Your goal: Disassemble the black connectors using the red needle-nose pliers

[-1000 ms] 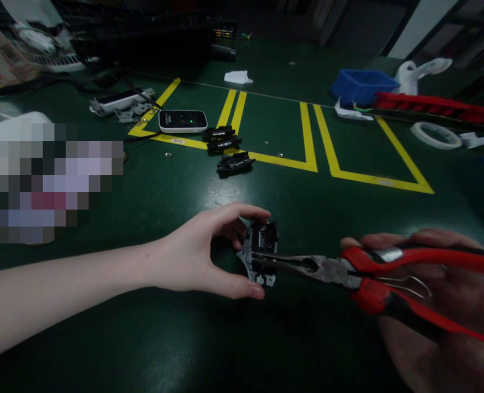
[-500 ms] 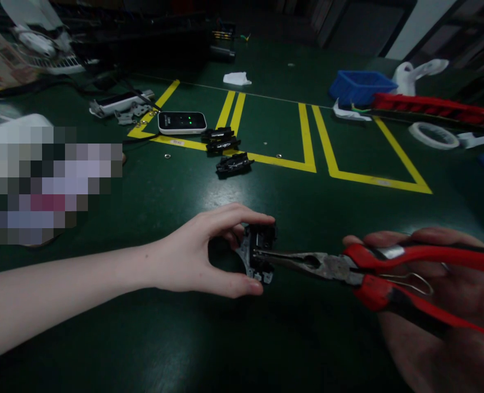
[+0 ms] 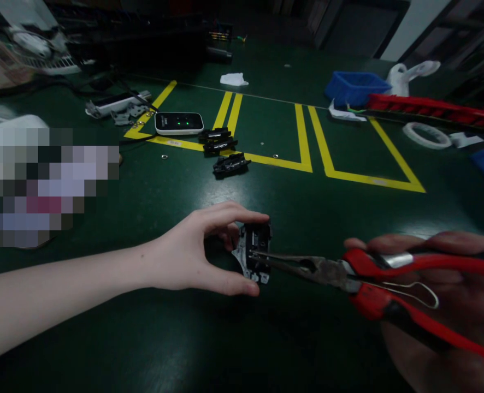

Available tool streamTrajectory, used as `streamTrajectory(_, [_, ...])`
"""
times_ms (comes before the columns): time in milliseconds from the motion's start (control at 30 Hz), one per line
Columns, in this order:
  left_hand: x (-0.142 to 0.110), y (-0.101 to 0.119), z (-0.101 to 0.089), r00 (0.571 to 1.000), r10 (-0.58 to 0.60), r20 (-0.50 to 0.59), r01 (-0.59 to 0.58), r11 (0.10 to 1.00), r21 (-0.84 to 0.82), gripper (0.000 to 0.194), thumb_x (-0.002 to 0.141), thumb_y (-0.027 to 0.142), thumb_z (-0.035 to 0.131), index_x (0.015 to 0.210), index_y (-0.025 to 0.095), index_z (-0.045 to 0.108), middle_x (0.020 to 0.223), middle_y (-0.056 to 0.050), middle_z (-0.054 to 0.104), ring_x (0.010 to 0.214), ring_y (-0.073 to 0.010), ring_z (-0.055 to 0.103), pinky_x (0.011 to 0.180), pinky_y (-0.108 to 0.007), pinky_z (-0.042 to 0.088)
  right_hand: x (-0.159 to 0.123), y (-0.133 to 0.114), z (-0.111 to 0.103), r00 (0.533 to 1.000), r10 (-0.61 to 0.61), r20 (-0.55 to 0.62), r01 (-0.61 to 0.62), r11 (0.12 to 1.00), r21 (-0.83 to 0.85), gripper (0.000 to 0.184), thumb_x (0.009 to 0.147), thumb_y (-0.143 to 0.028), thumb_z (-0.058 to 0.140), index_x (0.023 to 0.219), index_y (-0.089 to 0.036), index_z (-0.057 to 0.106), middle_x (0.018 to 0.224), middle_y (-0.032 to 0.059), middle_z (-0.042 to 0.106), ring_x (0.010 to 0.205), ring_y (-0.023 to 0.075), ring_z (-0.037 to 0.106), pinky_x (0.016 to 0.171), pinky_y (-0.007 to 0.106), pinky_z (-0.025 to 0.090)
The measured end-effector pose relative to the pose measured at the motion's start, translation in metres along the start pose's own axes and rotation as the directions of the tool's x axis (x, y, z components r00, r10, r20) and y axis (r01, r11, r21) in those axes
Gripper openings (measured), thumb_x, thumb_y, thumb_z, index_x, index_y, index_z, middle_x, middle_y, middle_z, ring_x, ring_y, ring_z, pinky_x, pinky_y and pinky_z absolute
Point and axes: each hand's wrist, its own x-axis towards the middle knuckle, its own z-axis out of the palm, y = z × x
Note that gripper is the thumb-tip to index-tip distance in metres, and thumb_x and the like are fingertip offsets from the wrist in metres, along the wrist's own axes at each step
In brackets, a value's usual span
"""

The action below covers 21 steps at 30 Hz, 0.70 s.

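My left hand (image 3: 209, 251) grips a small black and grey mechanical part (image 3: 258, 240) between thumb and fingers, just above the green table. Coming from the right, my right hand (image 3: 426, 305) holds red-handled needle-nose pliers (image 3: 328, 271). The pliers' long jaws reach onto the black inner face of the part, their tips slightly apart. Whether anything small sits between the tips, I cannot tell. A bent wire spring shows between the handles. Farther back, several similar black parts (image 3: 230, 164) lie on the table.
A white-edged black device (image 3: 179, 124) with green lights lies behind the black parts. Yellow tape (image 3: 373, 182) marks areas on the green table. At the back right are a blue bin (image 3: 354, 90), a red strip (image 3: 430, 111) and a tape roll (image 3: 426, 135). A blurred-out patch covers the left side.
The pliers' jaws have opened slightly and their handles have spread apart. The whole view has shifted a little; my left hand keeps its hold on the part.
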Motion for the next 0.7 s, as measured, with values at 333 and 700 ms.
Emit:
streamTrajectory(333, [-0.0005, 0.002, 0.0007, 1.0, -0.003, -0.011, 0.004, 0.999, 0.035, 0.072, 0.075, 0.04, 0.099, 0.139, 0.028, 0.071, 0.137, -0.008, 0.067, 0.122, -0.0312, 0.066, 0.097, -0.041, 0.058, 0.0092, 0.0009, 0.0006, 0.998, -0.007, -0.064, 0.008, 1.0, 0.028, 0.052, 0.066, -0.055, 0.098, 0.113, -0.039, 0.082, 0.114, 0.0081, 0.083, 0.108, 0.0394, 0.081, 0.08, 0.05, 0.073])
streamTrajectory(700, [-0.0003, 0.0012, 0.0025, 1.0, -0.006, -0.015, 0.007, 1.0, 0.024, 0.073, 0.075, 0.039, 0.099, 0.141, 0.028, 0.069, 0.141, -0.008, 0.066, 0.123, -0.0317, 0.066, 0.101, -0.044, 0.058, 0.0043, -0.0015, 0.0091, 0.992, 0.093, -0.086, -0.086, 0.993, 0.078, 0.043, 0.069, -0.053, 0.097, 0.108, -0.042, 0.081, 0.118, 0.0043, 0.083, 0.112, 0.0348, 0.08, 0.085, 0.047, 0.072])
